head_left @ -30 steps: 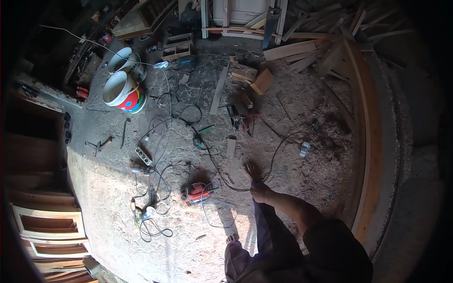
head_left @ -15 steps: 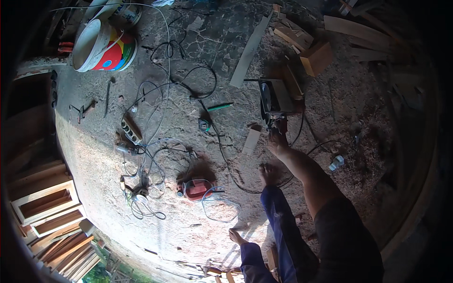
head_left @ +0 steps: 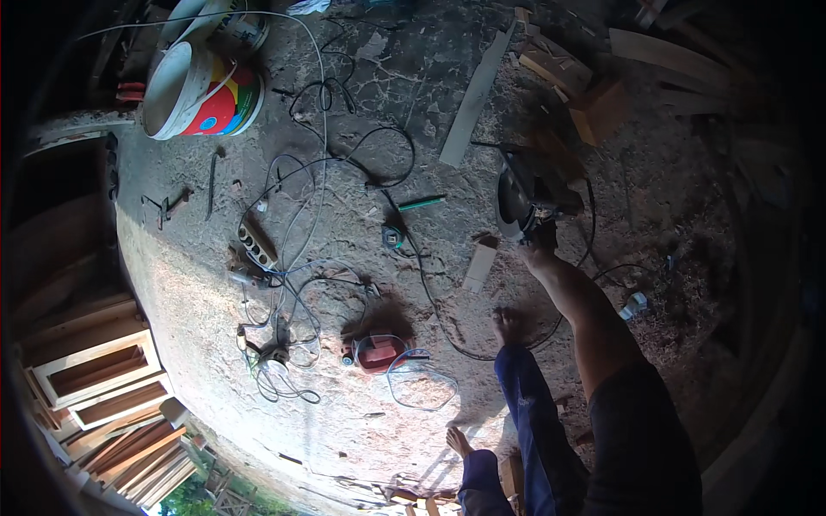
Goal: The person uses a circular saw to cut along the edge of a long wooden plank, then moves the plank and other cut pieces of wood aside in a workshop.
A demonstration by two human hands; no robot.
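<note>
My right hand [head_left: 539,244] is closed around the rear handle of a circular saw [head_left: 514,202], its arm reaching in from the lower right. The saw is tilted, so its round blade area faces left, and its dark base plate shows. A black cord trails from it toward my right foot. Just beyond the saw lies a wooden block, partly hidden in shadow. Nearer me, a short pale wood offcut [head_left: 479,267] rests on the floor. My left hand is out of the picture.
Left of the saw are a green pencil-like stick [head_left: 422,203], a tape measure [head_left: 392,237], tangled cords and a power strip [head_left: 256,246]. A red power tool [head_left: 379,353] lies nearer. A long board [head_left: 476,99] and wood blocks [head_left: 598,112] lie farther off, a paint bucket [head_left: 202,96] far left.
My right hand has tilted the circular saw and seems to have lifted it, so more of its round blade side shows. The whole view has shifted slightly, moving the floor things rightward.
</note>
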